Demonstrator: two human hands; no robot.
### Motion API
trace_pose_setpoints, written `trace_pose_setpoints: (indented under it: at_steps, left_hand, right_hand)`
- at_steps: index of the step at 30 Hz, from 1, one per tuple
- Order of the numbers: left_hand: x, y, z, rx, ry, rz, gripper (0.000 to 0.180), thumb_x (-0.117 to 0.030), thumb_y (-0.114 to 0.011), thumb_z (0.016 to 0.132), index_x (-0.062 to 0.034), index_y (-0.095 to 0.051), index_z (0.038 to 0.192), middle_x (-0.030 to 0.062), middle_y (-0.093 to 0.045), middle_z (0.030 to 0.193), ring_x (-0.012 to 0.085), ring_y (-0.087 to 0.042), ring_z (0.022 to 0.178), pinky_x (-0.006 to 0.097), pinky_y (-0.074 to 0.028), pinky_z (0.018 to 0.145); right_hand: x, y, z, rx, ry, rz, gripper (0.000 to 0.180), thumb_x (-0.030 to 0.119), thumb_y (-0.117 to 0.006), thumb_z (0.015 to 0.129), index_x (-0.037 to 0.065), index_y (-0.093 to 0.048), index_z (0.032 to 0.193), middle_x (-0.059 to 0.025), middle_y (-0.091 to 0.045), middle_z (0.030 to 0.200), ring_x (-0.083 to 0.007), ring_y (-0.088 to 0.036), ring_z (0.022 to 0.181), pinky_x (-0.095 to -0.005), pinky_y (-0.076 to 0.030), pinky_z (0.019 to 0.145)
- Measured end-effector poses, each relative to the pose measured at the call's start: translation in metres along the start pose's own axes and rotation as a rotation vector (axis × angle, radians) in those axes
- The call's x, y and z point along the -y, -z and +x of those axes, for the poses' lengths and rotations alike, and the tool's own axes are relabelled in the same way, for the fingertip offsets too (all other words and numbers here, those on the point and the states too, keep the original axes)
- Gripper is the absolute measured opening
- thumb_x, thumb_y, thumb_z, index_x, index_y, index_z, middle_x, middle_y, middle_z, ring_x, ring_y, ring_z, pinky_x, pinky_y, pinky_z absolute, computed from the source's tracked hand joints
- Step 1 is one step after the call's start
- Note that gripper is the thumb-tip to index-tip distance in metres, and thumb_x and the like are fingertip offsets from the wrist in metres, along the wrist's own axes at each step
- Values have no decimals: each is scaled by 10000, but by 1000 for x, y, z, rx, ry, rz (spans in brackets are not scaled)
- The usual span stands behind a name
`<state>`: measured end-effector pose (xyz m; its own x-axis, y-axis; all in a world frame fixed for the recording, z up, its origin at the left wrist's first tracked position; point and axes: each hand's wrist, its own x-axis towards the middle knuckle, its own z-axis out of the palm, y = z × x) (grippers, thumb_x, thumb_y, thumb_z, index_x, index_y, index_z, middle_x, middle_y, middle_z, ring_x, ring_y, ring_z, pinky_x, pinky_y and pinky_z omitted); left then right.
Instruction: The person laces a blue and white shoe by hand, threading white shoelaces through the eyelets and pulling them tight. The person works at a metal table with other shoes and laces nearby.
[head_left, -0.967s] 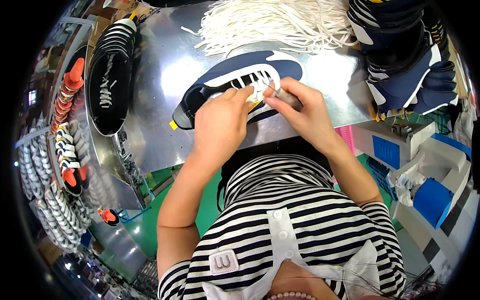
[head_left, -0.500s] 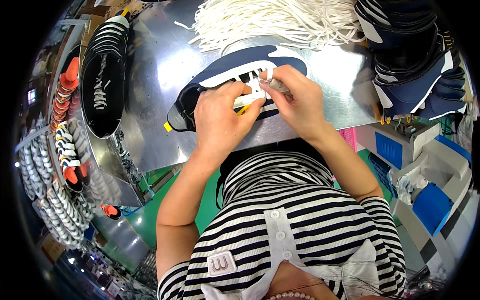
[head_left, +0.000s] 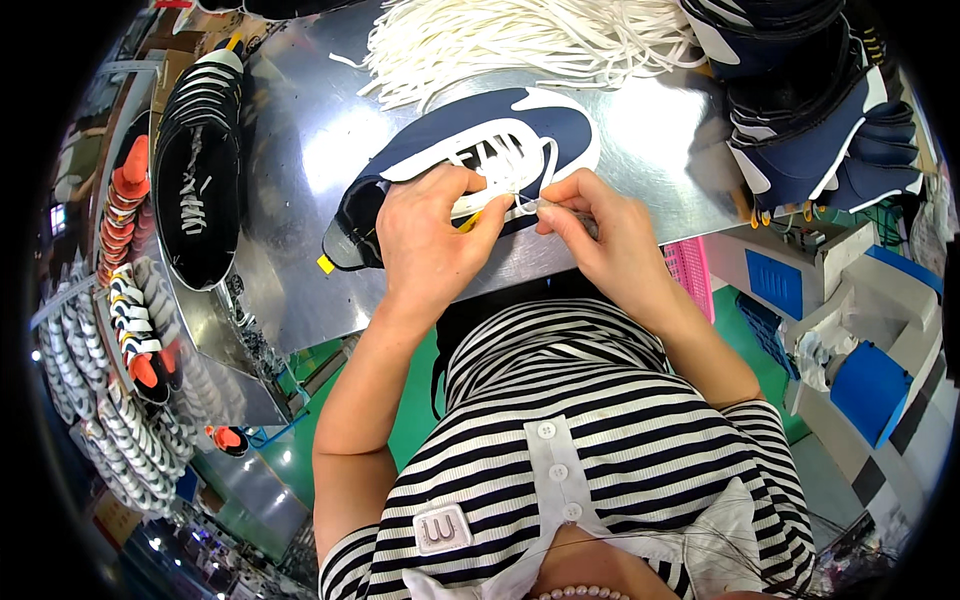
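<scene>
A navy and white shoe upper lies on its side on the metal table, its dark collar toward the left and a yellow tab at that end. My left hand is closed on the upper at the eyelet edge, thumb and index finger near the white lacing. A white shoelace passes through the eyelets and loops up beside my right hand. That hand is closed round a slim greyish tool, whose thin tip reaches the lace beside my left fingertips. My palm hides most of the tool.
A heap of white laces lies at the table's far side. Stacked navy and white uppers stand at right, nested black uppers at left. A pink basket sits below the table's edge, near a grey and blue machine.
My right hand has moved down and toward me, drawing the tool away from the eyelets. The white lace now stands in a loop above it. My left hand keeps its hold on the upper.
</scene>
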<state>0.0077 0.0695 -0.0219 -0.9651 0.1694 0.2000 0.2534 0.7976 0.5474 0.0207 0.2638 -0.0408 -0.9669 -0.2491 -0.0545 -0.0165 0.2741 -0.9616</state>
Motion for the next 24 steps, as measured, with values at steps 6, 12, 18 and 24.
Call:
trace_pose_setpoints:
  at_steps: [6,12,18,24]
  left_hand:
    - [-9,-5,-14,5,-168,-131,160,-128,-784,750,-52,-666,827,88,-635,755,279,-627,669,377,-469,561]
    - [-1,4,-34,-78,-202,80,152,-115,-782,753,-74,-660,833,69,-591,727,263,-597,658,364,-450,572]
    - [-9,5,-34,-107,-330,93,161,-84,-775,721,-70,-654,826,49,-570,716,235,-584,679,342,-442,577]
    - [3,1,-40,-187,-404,124,205,-55,-794,698,-50,-659,853,56,-565,715,232,-583,690,335,-461,560]
  right_hand:
    - [8,-17,5,-26,2,-205,209,127,-625,925,-10,-504,1027,-182,-682,795,-373,-681,750,-434,-521,671]
    - [23,31,-9,243,-35,-236,245,193,-685,895,42,-541,1023,-122,-687,805,-312,-698,741,-395,-529,661]
    - [40,11,22,81,489,-361,198,33,-677,792,55,-602,975,-78,-698,772,-236,-621,531,-338,-472,485]
    - [38,-10,33,254,392,-776,187,80,-688,747,55,-587,901,-94,-680,739,-304,-672,670,-371,-515,569]
